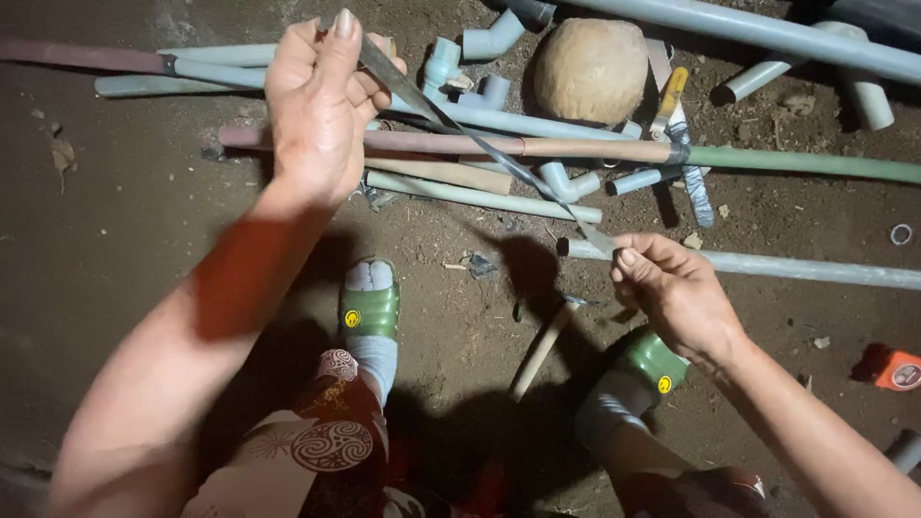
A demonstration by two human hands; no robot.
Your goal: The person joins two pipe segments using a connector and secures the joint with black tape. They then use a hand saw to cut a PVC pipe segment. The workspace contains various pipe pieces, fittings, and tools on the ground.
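A thin grey metal strip, like a saw blade point(480, 144), stretches between my two hands above a dirt floor. My left hand point(321, 105) grips its upper end at the top centre-left. My right hand point(672, 288) pinches its lower end at the right. Under the strip lie several grey plastic pipes point(480, 197) and pipe fittings point(489, 38). My feet in green sandals point(369, 307) stand below the hands.
A round brown stone-like ball point(590, 67) sits among the pipes at the top. A long green and brown pipe point(796, 161) crosses the floor. A wooden handle point(539, 350) lies between my feet. An orange object point(897, 369) sits at the right edge.
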